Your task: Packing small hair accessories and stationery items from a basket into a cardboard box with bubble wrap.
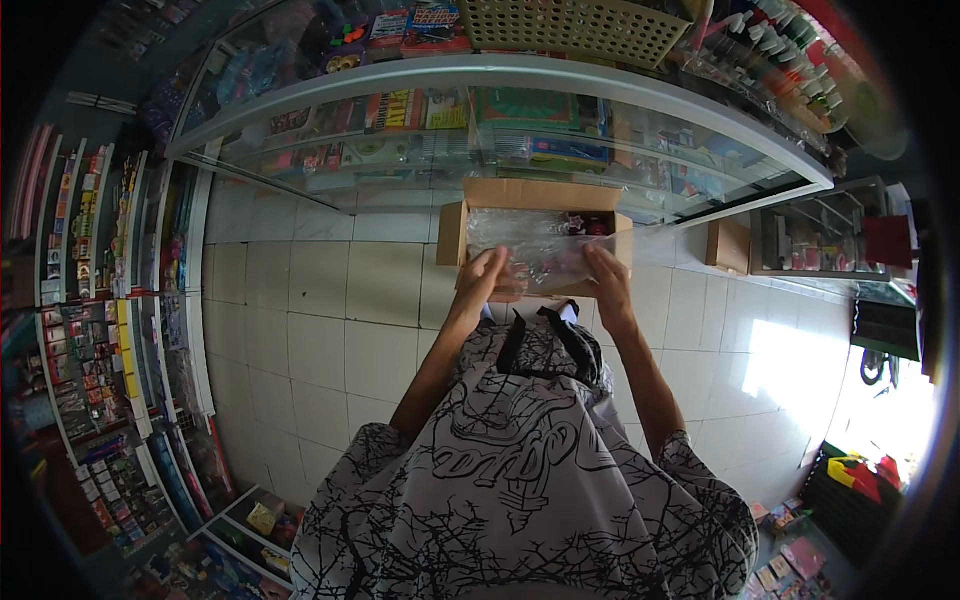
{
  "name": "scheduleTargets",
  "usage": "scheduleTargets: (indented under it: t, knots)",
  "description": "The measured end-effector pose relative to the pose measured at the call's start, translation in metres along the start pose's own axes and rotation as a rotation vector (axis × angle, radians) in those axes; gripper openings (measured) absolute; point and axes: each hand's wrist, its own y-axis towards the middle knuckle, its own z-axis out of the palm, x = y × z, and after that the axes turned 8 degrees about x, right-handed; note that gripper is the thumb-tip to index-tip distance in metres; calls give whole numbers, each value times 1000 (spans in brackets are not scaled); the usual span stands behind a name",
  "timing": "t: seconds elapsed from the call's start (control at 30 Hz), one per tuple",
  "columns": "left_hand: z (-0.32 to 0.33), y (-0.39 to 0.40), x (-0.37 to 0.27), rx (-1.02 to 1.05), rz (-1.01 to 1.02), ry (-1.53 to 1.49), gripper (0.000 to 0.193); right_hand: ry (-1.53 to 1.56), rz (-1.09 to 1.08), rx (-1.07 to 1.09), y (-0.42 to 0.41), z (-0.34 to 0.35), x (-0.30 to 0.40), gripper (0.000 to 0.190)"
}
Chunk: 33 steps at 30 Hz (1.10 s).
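Observation:
A cardboard box with its flaps spread stands in front of me, before the glass case. Over its mouth, a clear plastic bag is stretched between my hands. My left hand grips the bag's left part, thumb on top. At the other side, my right hand pinches the bag between thumb and fingers. Small dark red and pink items show at the box's right inner end; their kind is unclear. More clear plastic wrap fills the left of the box.
Beyond the box runs a glass display case with books inside and a perforated beige plastic basket on top. Stocked shelves line the left. Another cardboard box sits on the tiled floor at right, beside a smaller glass cabinet.

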Motion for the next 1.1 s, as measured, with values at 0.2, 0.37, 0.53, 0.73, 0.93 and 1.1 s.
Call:
scheduleTargets:
  t: [0.2, 0.37, 0.53, 0.73, 0.93, 1.1]
  knots:
    - [-1, 9, 15, -83, 170, 362, 37, -38, -2, -46, 4, -9, -25, 37]
    - [-45, 3, 31, -89, 192, 497, 32, 49, -3, 10, -8, -23, -27, 38]
    - [-59, -7, 24, -107, 429, 1102, 58, -130, -15, 3, -20, -19, -57, 33]
    - [-40, 5, 22, 411, -17, 966, 49, -165, 69, 174, -21, 20, -83, 23]
    - [-62, -2, 51, 422, -181, 612, 35, -201, 136, 194, -26, -2, -83, 21]
    - [-55, -10, 51, 356, -112, 903, 31, -99, 179, 131, -12, -33, -96, 22]
